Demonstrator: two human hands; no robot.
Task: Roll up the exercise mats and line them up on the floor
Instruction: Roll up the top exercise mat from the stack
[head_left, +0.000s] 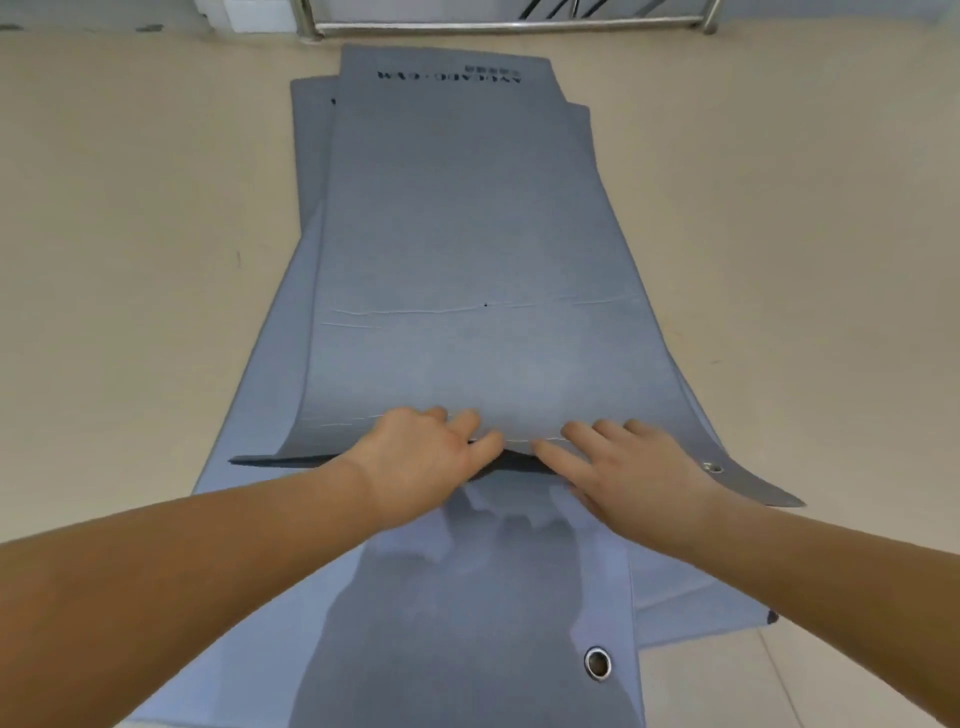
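Beige floor (130, 260) carried a grey stack running from 6 toward 12 o'clock. Uppermost lay the top mat (467, 234), its near edge lifted at the centre. The left hand (415, 457) curled its fingers over that edge. The right hand (623, 467), at its 3 o'clock, lay flatter, fingers nearly straight.

With both hands close together, the drooping corners could lag and the roll start skewed. The lower mat (467, 623) might drag along. A rail (509, 23) stood at 12 o'clock.

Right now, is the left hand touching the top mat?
Touching. The head view shows the left hand with its fingers lying on the raised near edge of the top mat, with no gap between them.
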